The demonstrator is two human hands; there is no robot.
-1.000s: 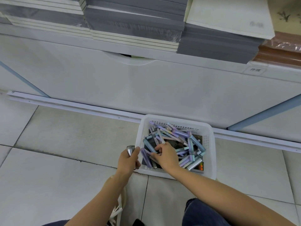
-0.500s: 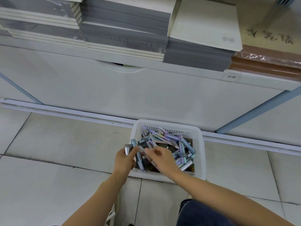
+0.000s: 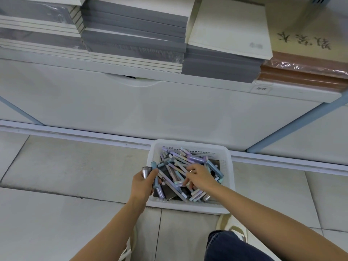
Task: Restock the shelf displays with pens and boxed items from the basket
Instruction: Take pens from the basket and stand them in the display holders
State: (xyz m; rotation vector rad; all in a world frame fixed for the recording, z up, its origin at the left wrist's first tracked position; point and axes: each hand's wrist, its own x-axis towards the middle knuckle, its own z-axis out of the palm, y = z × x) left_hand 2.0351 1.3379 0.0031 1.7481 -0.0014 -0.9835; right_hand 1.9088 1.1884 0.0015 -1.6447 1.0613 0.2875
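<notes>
Both the silvery pen and pale blue pen stayed clamped in the left hand at the left rim of the white plastic basket; the right hand had shifted inward among pastel pens, grip unclear.

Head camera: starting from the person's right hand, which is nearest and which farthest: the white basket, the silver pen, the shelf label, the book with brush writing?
1. white basket: on the floor; the right hand is inside it.
2. silver pen: just left, gripped by the left hand.
3. shelf label: on the shelf edge above.
4. book with brush writing: top right, on the shelf.
</notes>
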